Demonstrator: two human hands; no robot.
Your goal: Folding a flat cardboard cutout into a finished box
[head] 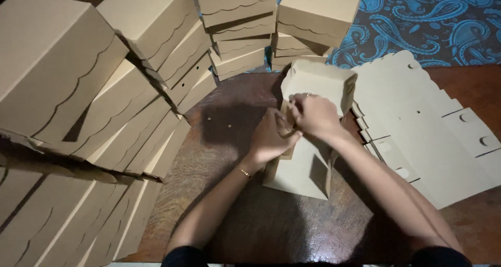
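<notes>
While both hands meet at the middle of the dark wooden surface (250,225), the left hand (271,139) and right hand (314,116) close their fingers on a half-folded cardboard box (302,173), between stacked finished boxes (104,89) and flat cardboard blanks (428,136).

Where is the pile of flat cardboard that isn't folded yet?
The flat cardboard pile lies on the wooden table, right of both hands and the half-folded box.
</notes>
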